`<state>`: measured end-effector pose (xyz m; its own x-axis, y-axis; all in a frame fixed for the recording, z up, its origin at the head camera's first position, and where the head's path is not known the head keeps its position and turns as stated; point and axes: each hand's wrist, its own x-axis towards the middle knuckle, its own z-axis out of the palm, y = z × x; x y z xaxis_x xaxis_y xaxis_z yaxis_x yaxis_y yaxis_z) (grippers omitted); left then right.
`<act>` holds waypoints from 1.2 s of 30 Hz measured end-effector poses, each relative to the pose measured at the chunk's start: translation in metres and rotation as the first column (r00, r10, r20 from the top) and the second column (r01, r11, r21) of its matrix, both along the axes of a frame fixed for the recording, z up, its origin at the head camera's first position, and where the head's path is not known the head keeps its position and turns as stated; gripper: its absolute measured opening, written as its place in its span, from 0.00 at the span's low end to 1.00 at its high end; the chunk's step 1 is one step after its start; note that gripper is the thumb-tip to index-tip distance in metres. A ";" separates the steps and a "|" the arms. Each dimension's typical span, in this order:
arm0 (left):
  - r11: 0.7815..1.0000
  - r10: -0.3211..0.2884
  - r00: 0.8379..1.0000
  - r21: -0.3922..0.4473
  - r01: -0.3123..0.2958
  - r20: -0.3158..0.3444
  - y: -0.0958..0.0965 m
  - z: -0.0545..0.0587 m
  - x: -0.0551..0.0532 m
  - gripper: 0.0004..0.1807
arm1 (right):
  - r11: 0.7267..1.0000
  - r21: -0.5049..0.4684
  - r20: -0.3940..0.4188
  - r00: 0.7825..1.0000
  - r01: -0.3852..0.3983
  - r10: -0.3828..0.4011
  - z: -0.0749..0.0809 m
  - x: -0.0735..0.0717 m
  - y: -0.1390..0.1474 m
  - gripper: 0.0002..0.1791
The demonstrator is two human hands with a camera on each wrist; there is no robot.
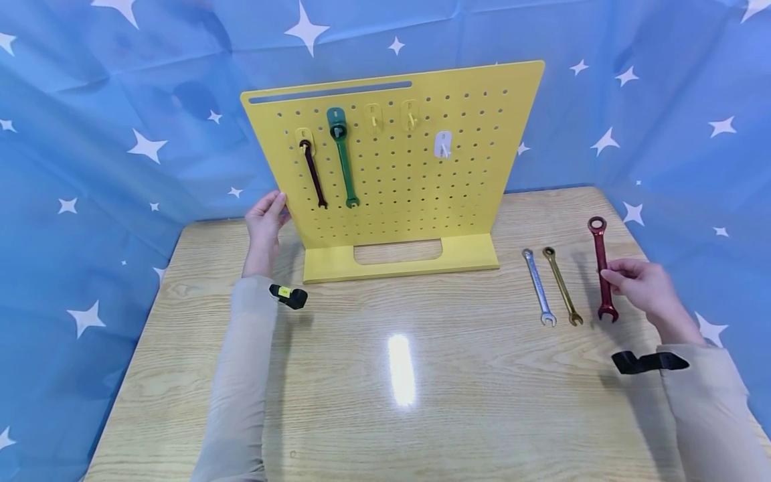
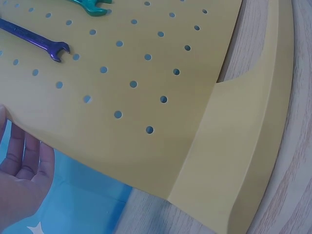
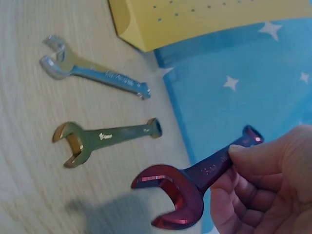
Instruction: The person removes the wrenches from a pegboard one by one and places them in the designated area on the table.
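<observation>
The right hand [image 1: 644, 284] pinches the red wrench [image 1: 601, 254] between thumb and fingers, mid-shaft, above the right side of the table [image 1: 337, 375], its open end toward the near side. Just left of it lie the gold wrench [image 1: 562, 286] and then the silver wrench [image 1: 538, 286]. The left hand [image 1: 265, 214] grips the left edge of the yellow board [image 1: 521, 80], fingers partly behind it. On the board hang 2 wrenches, purple [image 1: 314, 174] at left, green [image 1: 346, 165] beside it; farther right are 2 yellow hooks [image 1: 410, 115] and 1 white hook [image 1: 442, 144].
</observation>
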<state>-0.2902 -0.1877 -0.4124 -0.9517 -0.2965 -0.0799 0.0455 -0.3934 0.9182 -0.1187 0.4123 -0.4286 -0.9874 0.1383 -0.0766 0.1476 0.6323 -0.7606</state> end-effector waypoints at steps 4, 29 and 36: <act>1.000 0.002 1.000 -0.006 -0.002 -0.005 0.000 -0.001 -0.001 0.04 | 1.000 0.020 0.036 0.999 -0.023 0.022 -0.008 -0.003 0.004 0.13; 1.000 0.008 1.000 -0.014 -0.008 -0.003 0.002 0.000 0.001 0.04 | 0.992 0.094 0.192 0.979 -0.088 0.068 -0.031 -0.012 0.009 0.23; 1.000 0.007 1.000 -0.010 -0.007 -0.008 0.002 0.001 0.002 0.04 | 0.992 0.104 0.227 0.973 -0.076 0.051 -0.030 -0.014 0.008 0.23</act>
<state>-0.2886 -0.1857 -0.4118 -0.9503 -0.3036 -0.0692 0.0555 -0.3839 0.9217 -0.1327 0.4204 -0.4589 -0.9540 0.0963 -0.2838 0.2627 0.7243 -0.6374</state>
